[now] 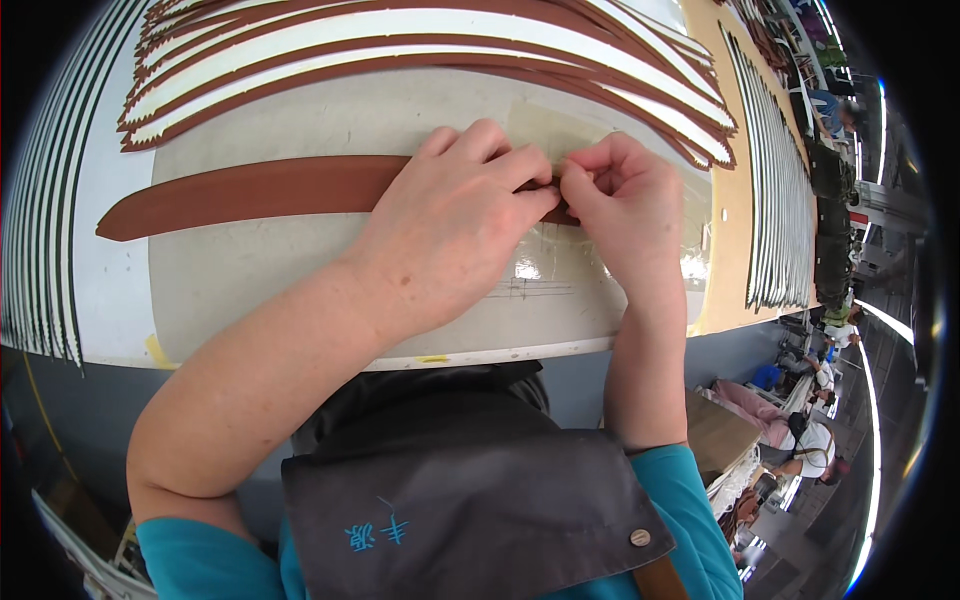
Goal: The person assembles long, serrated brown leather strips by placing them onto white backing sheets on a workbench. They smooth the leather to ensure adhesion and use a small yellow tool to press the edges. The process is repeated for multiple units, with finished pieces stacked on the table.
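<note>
A long brown leather strap (250, 190) lies flat across a pale work mat (260, 290), running from the left toward the middle. My left hand (455, 215) rests over its right part, fingers bent and pressing down on it. My right hand (625, 205) meets the left one fingertip to fingertip and pinches the strap's right end, which is mostly hidden under both hands.
Several brown and white straps (420, 40) fan out in a stack at the back of the table. Rows of dark strips (40, 220) lie along the left edge and more at the right (775, 200). Other people (800, 430) sit at the lower right, past the table edge.
</note>
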`<action>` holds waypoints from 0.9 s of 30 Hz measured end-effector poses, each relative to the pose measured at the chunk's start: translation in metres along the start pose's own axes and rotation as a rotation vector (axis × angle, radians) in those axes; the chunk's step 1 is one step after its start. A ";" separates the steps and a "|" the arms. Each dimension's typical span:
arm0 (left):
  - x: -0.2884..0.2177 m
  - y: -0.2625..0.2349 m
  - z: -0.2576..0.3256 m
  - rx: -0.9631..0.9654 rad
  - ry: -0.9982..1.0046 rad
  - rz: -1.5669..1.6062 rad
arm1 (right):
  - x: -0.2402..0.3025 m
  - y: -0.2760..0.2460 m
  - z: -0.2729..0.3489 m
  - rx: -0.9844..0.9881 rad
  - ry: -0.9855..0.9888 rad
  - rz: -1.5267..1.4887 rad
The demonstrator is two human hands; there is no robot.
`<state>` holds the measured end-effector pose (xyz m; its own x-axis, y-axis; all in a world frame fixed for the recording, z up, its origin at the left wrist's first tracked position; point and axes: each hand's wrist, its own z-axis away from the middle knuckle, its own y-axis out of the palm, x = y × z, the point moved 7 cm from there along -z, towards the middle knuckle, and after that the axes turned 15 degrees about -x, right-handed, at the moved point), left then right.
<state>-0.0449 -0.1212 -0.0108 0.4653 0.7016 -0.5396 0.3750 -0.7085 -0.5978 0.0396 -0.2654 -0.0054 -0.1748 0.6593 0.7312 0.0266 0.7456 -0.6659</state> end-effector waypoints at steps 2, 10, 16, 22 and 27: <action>0.000 0.001 0.000 -0.002 0.002 0.001 | -0.004 0.000 0.000 -0.009 -0.013 -0.005; 0.000 0.000 0.000 -0.008 0.003 0.004 | -0.012 -0.032 0.005 -0.059 0.187 -0.474; 0.000 0.001 0.000 -0.015 0.001 -0.001 | -0.013 -0.019 0.012 -0.002 0.236 -0.370; 0.000 0.001 0.000 -0.008 -0.008 0.004 | -0.010 -0.010 0.008 0.006 0.202 -0.236; 0.001 0.001 0.001 -0.004 -0.008 0.011 | -0.012 -0.006 0.008 -0.003 0.173 -0.218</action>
<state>-0.0449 -0.1207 -0.0124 0.4630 0.6944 -0.5509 0.3731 -0.7165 -0.5894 0.0336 -0.2787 -0.0113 -0.0064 0.4903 0.8716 0.0101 0.8716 -0.4902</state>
